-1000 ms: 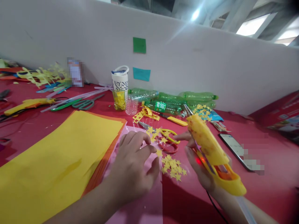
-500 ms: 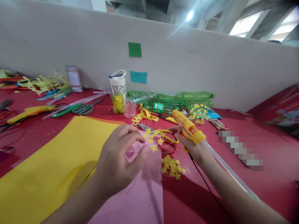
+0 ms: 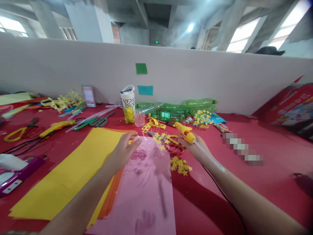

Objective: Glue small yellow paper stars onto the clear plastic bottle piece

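My left hand (image 3: 126,148) is over the pink sheet (image 3: 151,186), thumb and fingers curved around a clear plastic piece (image 3: 140,154). Pink shows through this piece, so its full outline is hard to make out. In my right hand (image 3: 193,145) is a yellow glue gun (image 3: 184,131), nozzle pointing away and to the left. A long clear glue stick (image 3: 210,156) sticks out of its back, and a black cord hangs below. Just left of the gun, yellow paper stars (image 3: 160,138) lie by red- and yellow-handled scissors (image 3: 174,148). A second star pile (image 3: 180,165) is nearer me.
Yellow sheets (image 3: 63,176) over orange ones lie left. Green bottles (image 3: 174,107), a patterned cup (image 3: 128,101) and a clear cup (image 3: 140,118) stand or lie before the white partition (image 3: 183,78). Another glue gun (image 3: 57,127), green scissors (image 3: 99,121) and a purple power strip (image 3: 22,174) are left.
The camera view has tilted up and drawn back, showing more partition and the power strip. My left hand has shifted outward over the pink sheet; the glue gun stays in my right hand.
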### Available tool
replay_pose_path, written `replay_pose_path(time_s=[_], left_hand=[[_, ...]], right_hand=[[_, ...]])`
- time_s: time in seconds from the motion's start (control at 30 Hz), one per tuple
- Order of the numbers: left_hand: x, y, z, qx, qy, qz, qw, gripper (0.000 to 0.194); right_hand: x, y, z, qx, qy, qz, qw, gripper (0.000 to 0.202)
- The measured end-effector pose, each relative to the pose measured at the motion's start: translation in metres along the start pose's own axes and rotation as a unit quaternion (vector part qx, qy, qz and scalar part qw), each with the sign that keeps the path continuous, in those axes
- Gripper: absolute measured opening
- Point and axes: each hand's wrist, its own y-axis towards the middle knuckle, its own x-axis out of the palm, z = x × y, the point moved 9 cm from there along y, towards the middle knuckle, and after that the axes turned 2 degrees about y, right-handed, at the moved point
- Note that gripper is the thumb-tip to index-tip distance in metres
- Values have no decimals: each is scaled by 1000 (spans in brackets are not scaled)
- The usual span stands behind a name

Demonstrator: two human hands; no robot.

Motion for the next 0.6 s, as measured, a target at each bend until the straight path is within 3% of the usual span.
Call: replay_pose_path(time_s=[0.17, 0.33, 0.47, 0.6], left_hand=[[-9, -28, 7, 29, 9, 56, 998, 51], [27, -60, 15, -2, -72, -40, 997, 70], [38, -55, 13, -68, -135, -8, 989, 71], [39, -34, 11, -70, -187, 23, 980, 63]], right_hand=[[1, -19, -1, -10, 6, -23, 1000, 24], [8, -35, -5, -31, 38, -29, 998, 20], [13, -46, -8, -39, 73, -34, 996, 24], [5, -52, -8, -46, 103, -19, 993, 26]])
